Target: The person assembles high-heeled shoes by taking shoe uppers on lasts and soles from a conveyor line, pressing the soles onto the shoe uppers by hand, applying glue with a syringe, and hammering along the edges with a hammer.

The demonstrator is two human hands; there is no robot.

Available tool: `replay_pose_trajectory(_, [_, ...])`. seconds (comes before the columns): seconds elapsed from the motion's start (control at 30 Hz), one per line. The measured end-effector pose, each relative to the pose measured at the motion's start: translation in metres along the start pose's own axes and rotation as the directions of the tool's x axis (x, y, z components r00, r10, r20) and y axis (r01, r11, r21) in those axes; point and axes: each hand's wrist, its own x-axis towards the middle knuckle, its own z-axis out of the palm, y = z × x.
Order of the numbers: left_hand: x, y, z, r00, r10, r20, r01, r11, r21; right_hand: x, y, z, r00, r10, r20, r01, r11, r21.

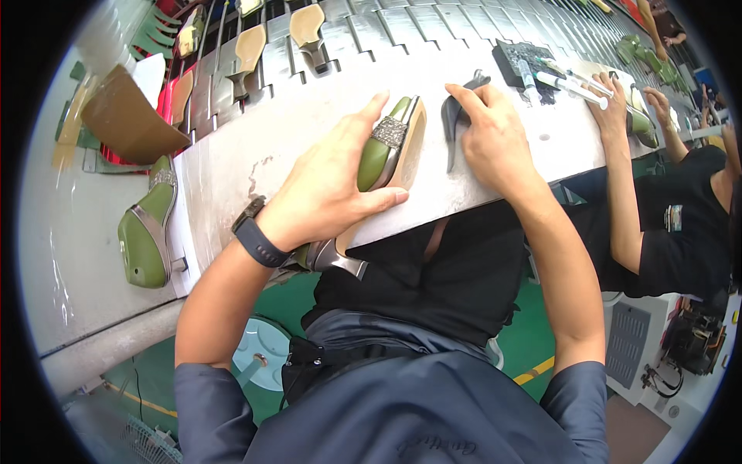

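A green heeled shoe (374,164) with a glittery band and tan sole lies on its side, its heel end over the table's front edge. My left hand (325,174) is wrapped over it, thumb and fingers around its body. To its right, my right hand (495,131) pinches a dark grey curved tool (450,124) lying on the table; its exact kind I cannot make out. A matching green shoe (145,240) stands at the far left, beyond my left wrist.
Metal slats (386,35) run along the far side, carrying tan-soled shoes (308,27). Syringes (568,87) rest by a dark block (514,62). At the right a co-worker's hand (609,108) is near another green shoe (638,124). A blue stool (263,352) stands below.
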Motion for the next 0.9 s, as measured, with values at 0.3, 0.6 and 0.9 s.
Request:
replay_pose_trajectory(0.3, [0.009,0.002,0.006,0.996,0.081,0.049,-0.083,0.996,0.044,-0.051,-0.065,-0.029,0.949,0.316,-0.006,-0.180,0.555,0.812])
replay_pose_trajectory(0.6, [0.014,-0.002,0.005,0.993,0.036,0.110,-0.037,0.999,0.005,-0.034,-0.070,-0.031,0.965,0.225,0.136,-0.205,0.316,0.926])
replay_pose_trajectory(0.9, [0.014,-0.001,-0.005,0.975,-0.036,0.217,0.038,0.999,-0.005,0.006,-0.051,-0.050,0.955,0.099,0.278,-0.290,0.496,0.819])
